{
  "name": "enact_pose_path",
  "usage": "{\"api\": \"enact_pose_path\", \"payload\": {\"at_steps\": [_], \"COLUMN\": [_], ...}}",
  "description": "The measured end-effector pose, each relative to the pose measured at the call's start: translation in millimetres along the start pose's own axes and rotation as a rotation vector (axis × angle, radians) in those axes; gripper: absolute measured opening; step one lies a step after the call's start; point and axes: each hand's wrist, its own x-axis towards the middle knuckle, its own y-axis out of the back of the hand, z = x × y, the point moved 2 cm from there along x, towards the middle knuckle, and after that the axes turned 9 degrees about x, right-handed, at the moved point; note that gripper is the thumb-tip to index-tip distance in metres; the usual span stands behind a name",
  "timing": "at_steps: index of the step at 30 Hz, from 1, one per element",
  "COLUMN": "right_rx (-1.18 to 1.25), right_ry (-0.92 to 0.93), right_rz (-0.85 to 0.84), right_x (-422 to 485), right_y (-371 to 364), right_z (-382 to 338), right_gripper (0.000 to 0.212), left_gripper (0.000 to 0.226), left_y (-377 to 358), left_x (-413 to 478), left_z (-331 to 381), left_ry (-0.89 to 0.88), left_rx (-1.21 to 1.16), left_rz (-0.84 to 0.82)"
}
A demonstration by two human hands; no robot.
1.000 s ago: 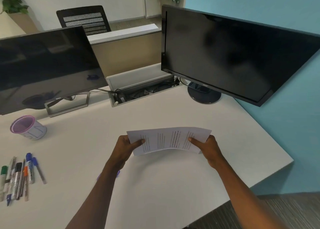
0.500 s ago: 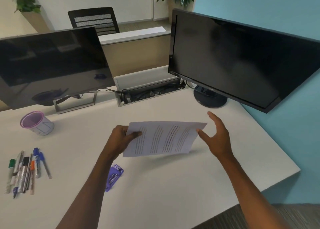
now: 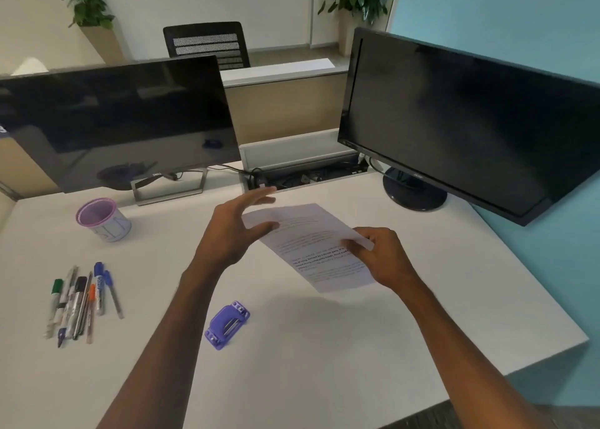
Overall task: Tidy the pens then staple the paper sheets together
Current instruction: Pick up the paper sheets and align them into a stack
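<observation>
The worktop (image 3: 292,363) is plain white. The paper sheets (image 3: 311,233) are white with lines of dark print. The stapler (image 3: 227,324) is purple with silver metal. The cup (image 3: 104,219) is white with a lilac rim and inside. The pens (image 3: 81,298) show green, blue, orange and black caps on grey and white barrels. Both monitors (image 3: 470,120) are black; the wall (image 3: 503,12) is turquoise.

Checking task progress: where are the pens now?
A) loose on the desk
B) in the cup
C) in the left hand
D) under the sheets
A: the pens lie in a loose bunch on the desk, in front of the cup.
</observation>
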Motion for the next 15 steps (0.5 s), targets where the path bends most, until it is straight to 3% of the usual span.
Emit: {"api": "enact_pose_path", "payload": {"at_steps": [3,7,10,15], "right_rx": [0.268,0.485,0.562,0.591], "right_ry": [-0.082,-0.177,-0.268,-0.367], "right_rz": [0.033,0.107,0.133,0.157], "right_x": [-8.4,-19.0,-28.9,-46.8], "right_y": [-5.4,-25.8,-45.1,-75.3], "right_z": [3.8,14.2,27.2,51.4], "right_gripper": [0.019,0.033,0.031,0.024], "left_gripper": [0.086,0.055,0.028,0.024], "left_y": [1.5,-24.3,-43.5,-61.3], "left_x": [-12.0,-34.9,-51.6,-65.8], "left_z": [-17.3,-34.4,-48.2,-64.7], "left_ry": [0.165,0.269,0.327,0.362], "left_rx": [-0.273,-0.614,-0.62,-0.618], "left_rz": [-0.018,-0.285,-0.31,-0.317]}}
